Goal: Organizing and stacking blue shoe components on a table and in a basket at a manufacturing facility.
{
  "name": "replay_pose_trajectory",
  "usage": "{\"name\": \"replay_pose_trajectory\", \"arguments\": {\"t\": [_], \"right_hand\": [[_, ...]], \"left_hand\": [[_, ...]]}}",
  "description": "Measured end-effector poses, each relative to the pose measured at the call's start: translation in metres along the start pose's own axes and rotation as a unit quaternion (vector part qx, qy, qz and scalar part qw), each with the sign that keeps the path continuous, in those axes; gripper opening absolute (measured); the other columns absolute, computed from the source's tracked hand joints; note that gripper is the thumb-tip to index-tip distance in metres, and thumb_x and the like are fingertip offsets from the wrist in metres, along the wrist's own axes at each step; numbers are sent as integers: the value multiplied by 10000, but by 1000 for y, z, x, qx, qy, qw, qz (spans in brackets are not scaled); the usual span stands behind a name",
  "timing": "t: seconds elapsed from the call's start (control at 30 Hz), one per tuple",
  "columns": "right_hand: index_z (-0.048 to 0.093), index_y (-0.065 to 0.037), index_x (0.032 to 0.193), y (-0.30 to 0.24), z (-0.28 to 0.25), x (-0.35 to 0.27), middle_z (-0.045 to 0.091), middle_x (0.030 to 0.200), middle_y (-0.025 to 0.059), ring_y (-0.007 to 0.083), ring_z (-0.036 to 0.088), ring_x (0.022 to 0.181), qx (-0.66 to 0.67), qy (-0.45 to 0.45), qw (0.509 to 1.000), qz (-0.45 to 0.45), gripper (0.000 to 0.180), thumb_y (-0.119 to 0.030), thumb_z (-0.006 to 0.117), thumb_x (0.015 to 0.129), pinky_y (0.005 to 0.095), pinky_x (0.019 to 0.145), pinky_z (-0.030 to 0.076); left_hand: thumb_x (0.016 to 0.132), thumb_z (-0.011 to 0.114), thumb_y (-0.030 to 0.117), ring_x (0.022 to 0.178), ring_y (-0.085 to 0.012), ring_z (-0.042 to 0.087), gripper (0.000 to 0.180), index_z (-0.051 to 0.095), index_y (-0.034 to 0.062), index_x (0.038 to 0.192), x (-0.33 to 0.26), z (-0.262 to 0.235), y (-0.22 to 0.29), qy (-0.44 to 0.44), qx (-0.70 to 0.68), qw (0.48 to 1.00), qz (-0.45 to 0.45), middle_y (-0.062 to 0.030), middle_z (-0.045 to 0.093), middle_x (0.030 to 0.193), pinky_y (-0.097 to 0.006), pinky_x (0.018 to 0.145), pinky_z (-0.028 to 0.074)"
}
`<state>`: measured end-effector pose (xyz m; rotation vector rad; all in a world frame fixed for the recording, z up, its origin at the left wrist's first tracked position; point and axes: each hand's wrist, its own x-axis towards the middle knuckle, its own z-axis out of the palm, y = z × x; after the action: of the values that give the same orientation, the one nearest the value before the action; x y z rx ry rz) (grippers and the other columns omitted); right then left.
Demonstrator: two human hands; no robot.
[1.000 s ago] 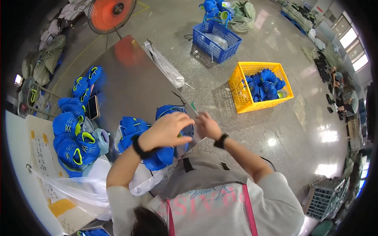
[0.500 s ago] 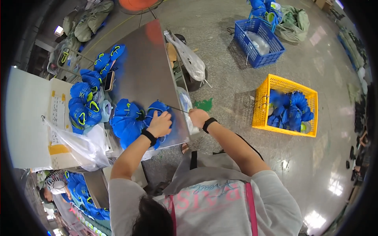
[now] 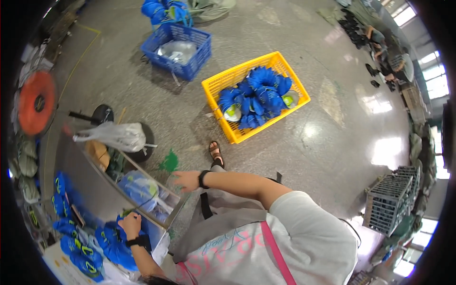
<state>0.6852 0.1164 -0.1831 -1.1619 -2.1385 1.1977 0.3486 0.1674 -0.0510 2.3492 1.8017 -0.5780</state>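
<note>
Shoes (image 3: 114, 247) sit lower left of the frame. I've got the left hand (image 3: 130, 225) curled over them, can't tell if it's pinching; right hand (image 3: 186, 181) near centre, grip unclear. I'd press lightly.

The left hand (image 3: 129, 225) touches a blue fabric bundle (image 3: 113, 246) on the desk (image 3: 86, 186). Beyond the right hand (image 3: 186, 181), to its right, stands a yellow crate (image 3: 237, 74) holding more blue pieces (image 3: 268, 99).

A bunched stack of blue shoe uppers (image 3: 113, 246) lies in the lower left, overlapping, partly hidden.
</note>
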Motion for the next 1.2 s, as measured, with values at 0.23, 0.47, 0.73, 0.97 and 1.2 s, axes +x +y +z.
{"name": "replay_pose_trajectory", "arguments": {"t": [0.23,0.47,0.73,0.97,1.2], "right_hand": [[612,-60,1113,223,-69,-289,563,1191,143,286,549,1094,-78,-91,754,646,331,-161,425,859,409,897,435],[589,-82,1128,267,-241,-365,573,1151,167,304,547,1071,34,154,668,727,359,-242,467,830,381,911,429],[521,-98,1152,400,-271,-333,524,1194,170,325,526,1087,-41,141,710,689,330,-158,419,844,429,874,450],[480,-89,1170,518,-269,-341,454,1255,108,273,434,1178,-206,161,740,620,323,-151,400,864,415,840,463],[314,-108,1331,603,-266,-375,405,1313,137,304,442,1163,-273,82,774,566,518,-158,441,831,398,858,465]], "left_hand": [[790,598,194,788,-348,601,190,605,47,911,119,47,167,-63,-421,902,71,-169,625,759,-405,708,468],[791,581,190,764,-319,615,256,587,43,1001,171,114,295,-288,-263,902,185,-160,639,836,-394,713,480],[810,576,171,808,-266,627,251,584,3,996,161,101,351,-348,-391,835,173,-141,642,868,-339,719,486],[891,522,256,985,-290,566,473,373,25,1275,54,144,383,-511,-332,793,14,-197,570,1084,-363,838,440],[866,554,192,843,-285,573,331,417,63,1138,-2,173,425,-513,-268,815,22,-171,573,935,-375,732,462]]}}
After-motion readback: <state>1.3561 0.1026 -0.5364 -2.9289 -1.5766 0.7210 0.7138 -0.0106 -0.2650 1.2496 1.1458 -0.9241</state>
